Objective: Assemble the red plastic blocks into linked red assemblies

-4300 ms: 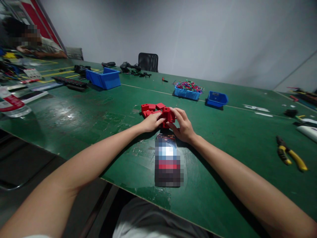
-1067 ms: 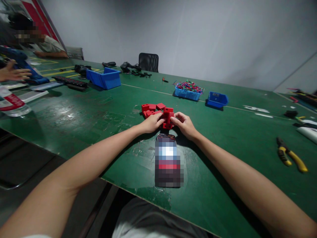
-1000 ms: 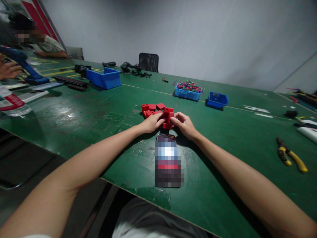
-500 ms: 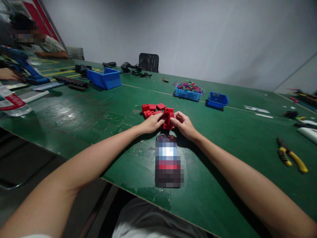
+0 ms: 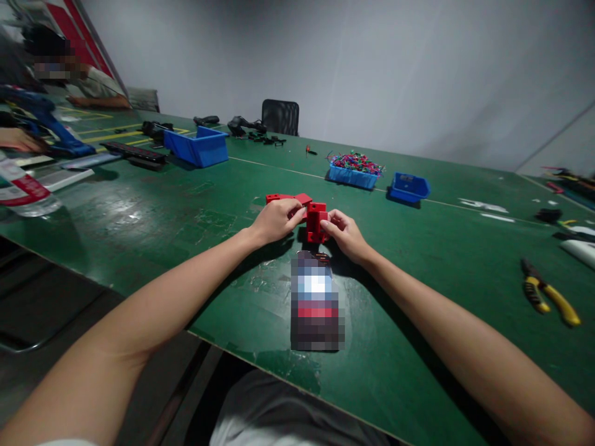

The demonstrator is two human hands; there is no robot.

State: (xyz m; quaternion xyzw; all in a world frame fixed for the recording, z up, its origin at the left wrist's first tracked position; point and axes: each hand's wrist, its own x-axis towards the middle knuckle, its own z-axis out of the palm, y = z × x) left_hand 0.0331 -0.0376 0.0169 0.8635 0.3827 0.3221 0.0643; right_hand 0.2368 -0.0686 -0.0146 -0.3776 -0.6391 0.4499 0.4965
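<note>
Red blocks with holes stand joined or stacked in an upright red assembly (image 5: 317, 223) on the green table. My right hand (image 5: 344, 233) pinches the right side of this assembly between thumb and fingers. Just left of it, my left hand (image 5: 279, 219) is closed, thumb against fingers, over the group of loose red blocks (image 5: 273, 198); what its fingertips hold, if anything, is hidden. One more red block (image 5: 303, 199) shows beyond the left fingertips. A phone (image 5: 317, 300) with a blurred screen lies flat, nearer to me than the assembly.
A blue bin of coloured wires (image 5: 354, 177) and a small blue bin (image 5: 409, 188) stand behind. Yellow-handled pliers (image 5: 548, 294) lie at right. At left are a larger blue bin (image 5: 198, 147), a bottle (image 5: 25, 189) and a person (image 5: 97, 87).
My left hand has moved left and slightly up, from the assembly to the loose blocks, covering several of them. My right hand stays at the assembly.
</note>
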